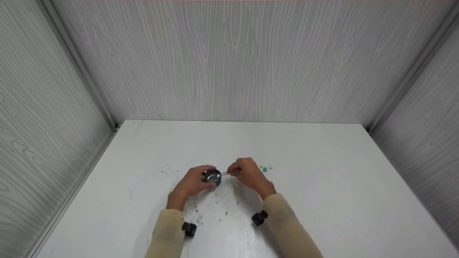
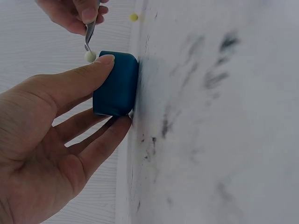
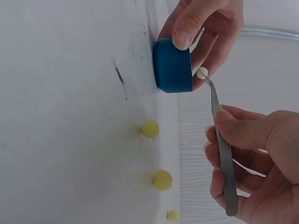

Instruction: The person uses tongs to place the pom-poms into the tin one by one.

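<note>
A small blue cup (image 2: 116, 84) with a shiny inside stands on the table, its mouth facing up in the head view. My left hand (image 1: 195, 181) holds it from the left, thumb on one side and fingers on the other. My right hand (image 1: 249, 173) grips bent-tip metal tweezers (image 3: 223, 154). The tweezer tips pinch a small whitish ball (image 3: 202, 73) right at the cup's rim. From the head view the ball appears over the mouth; whether it touches the rim I cannot tell. The cup's bottom is hidden.
Behind my right hand lie a teal ball (image 1: 265, 169), a yellow ball (image 1: 261, 166) and a whitish ball (image 1: 271, 167). Dark smudges mark the white table (image 1: 322, 186) around the cup. Grey wood-grain panels (image 1: 229, 64) enclose the back and sides.
</note>
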Demonstrator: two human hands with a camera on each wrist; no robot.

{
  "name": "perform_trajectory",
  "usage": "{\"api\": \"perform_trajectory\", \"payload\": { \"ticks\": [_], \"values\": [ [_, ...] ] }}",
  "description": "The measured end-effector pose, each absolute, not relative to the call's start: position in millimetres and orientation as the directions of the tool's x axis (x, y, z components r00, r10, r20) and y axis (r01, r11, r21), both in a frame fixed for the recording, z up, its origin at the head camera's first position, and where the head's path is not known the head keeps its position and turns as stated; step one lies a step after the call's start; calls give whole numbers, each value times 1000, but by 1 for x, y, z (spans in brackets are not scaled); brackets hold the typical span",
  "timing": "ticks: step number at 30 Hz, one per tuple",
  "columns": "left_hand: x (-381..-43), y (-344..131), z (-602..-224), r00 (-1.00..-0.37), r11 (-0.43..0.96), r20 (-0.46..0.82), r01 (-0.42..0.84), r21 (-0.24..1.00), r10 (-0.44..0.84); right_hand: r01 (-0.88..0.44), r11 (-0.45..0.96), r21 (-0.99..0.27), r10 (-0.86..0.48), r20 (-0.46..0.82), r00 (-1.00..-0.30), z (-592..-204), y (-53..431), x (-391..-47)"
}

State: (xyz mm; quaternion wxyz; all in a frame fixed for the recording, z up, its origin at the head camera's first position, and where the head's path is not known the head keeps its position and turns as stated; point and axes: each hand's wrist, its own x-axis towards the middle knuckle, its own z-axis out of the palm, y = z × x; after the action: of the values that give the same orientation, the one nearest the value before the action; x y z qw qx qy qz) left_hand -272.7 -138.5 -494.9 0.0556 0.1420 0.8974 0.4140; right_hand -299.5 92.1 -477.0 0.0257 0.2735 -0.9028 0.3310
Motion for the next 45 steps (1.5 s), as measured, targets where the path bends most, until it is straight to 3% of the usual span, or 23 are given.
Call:
{"api": "perform_trajectory", "payload": {
  "ticks": [29,45],
  "values": [
    [-274,-140,-496,-946,586,39,232,777,322,-529,656,-538,-495,223,-840,-485,73,-296],
    [-274,-138,-498,-959,597,-8,170,784,283,-559,634,-534,-493,277,-825,-477,94,-295]
  ]
}}
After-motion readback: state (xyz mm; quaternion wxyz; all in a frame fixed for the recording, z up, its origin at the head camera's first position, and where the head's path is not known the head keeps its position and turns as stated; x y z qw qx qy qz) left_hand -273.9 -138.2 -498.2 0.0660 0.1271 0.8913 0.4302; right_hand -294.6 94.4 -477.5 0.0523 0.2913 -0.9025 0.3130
